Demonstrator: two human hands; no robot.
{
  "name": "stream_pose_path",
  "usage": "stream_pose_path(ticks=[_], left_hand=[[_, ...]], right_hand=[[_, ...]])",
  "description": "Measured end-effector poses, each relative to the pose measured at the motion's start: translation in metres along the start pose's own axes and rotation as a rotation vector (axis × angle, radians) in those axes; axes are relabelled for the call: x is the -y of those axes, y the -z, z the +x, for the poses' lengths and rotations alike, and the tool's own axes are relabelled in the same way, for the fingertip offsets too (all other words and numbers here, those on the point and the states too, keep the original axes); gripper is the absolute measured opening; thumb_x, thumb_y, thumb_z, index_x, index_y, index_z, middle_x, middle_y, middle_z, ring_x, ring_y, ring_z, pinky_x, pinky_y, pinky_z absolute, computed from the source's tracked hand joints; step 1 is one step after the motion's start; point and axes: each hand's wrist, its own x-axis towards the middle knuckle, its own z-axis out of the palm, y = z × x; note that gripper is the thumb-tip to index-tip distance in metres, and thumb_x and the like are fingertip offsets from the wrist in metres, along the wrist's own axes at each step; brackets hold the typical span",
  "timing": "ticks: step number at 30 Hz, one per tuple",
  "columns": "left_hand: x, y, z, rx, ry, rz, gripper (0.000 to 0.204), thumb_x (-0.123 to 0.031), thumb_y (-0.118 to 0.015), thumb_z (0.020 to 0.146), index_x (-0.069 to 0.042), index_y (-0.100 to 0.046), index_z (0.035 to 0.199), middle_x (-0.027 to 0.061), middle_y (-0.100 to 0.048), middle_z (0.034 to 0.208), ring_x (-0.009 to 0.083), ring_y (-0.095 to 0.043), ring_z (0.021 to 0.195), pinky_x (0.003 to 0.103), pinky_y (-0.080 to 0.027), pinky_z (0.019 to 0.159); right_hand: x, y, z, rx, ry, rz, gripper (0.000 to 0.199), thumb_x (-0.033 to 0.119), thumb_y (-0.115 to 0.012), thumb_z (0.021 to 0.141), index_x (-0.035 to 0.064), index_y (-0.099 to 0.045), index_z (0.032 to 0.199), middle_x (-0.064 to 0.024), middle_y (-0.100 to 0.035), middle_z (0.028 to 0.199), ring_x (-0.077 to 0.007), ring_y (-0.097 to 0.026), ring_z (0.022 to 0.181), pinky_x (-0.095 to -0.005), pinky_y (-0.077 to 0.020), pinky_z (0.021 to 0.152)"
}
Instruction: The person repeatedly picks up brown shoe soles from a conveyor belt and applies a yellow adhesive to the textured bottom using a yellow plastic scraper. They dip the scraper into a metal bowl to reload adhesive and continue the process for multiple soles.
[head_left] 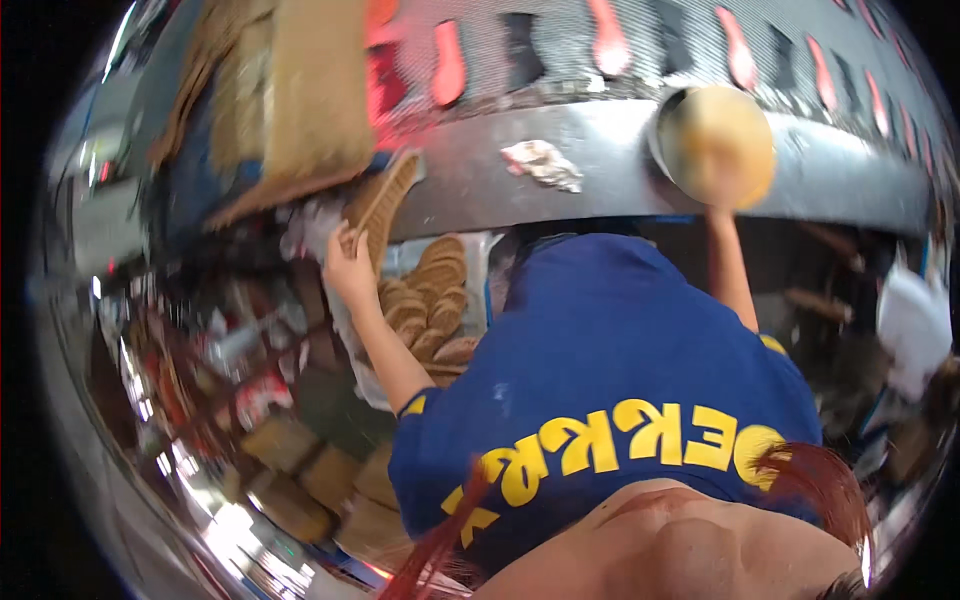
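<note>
My left hand [350, 262] is closed around the edge of a tan, ribbed shoe sole [398, 190], tilted up beside the metal ledge. Below it, a bin [478, 285] holds a pile of similar tan soles [430, 295]. On the right, my right hand [722, 185] is at a round, yellowish bowl-like container [748, 125] on the ledge. Motion blur smears its fingers, so whether they grip anything does not show. A crumpled whitish cloth or paper [543, 164] lies on the ledge between my hands.
Beyond the steel ledge [460, 185] runs a grey mesh belt [560, 50] with rows of pink sole-shaped pieces [448, 65] and black pieces [521, 50]. Brown cardboard [320, 90] stands at the far left. A white bag [915, 320] hangs at the right.
</note>
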Motion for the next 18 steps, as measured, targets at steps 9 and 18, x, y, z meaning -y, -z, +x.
stream_pose_path(ticks=[9, 18], left_hand=[[-0.079, -0.132, 0.030, 0.333, -0.698, 0.122, 0.026, -0.001, -0.062, 0.080, -0.002, -0.060, 0.106, 0.0188, -0.064, 0.095, 0.0390, -0.063, 0.087, 0.046, -0.050, 0.074], [-0.160, -0.161, 0.057, 0.612, -0.567, 0.470, 0.042, -0.016, -0.075, 0.072, -0.001, -0.054, 0.105, 0.0243, -0.066, 0.092, 0.0399, -0.065, 0.091, 0.047, -0.052, 0.077]], right_hand=[[-0.026, -0.012, -0.032, 0.051, 0.238, -0.381, 0.019, 0.007, -0.064, 0.085, 0.0099, -0.069, 0.103, -0.0130, -0.059, 0.084, -0.0266, -0.062, 0.068, -0.0362, -0.0506, 0.063], [-0.050, -0.032, -0.023, -0.024, 0.462, -0.719, 0.023, 0.010, -0.069, 0.078, 0.0164, -0.072, 0.100, -0.0089, -0.060, 0.081, -0.0269, -0.061, 0.074, -0.0383, -0.0504, 0.064]])
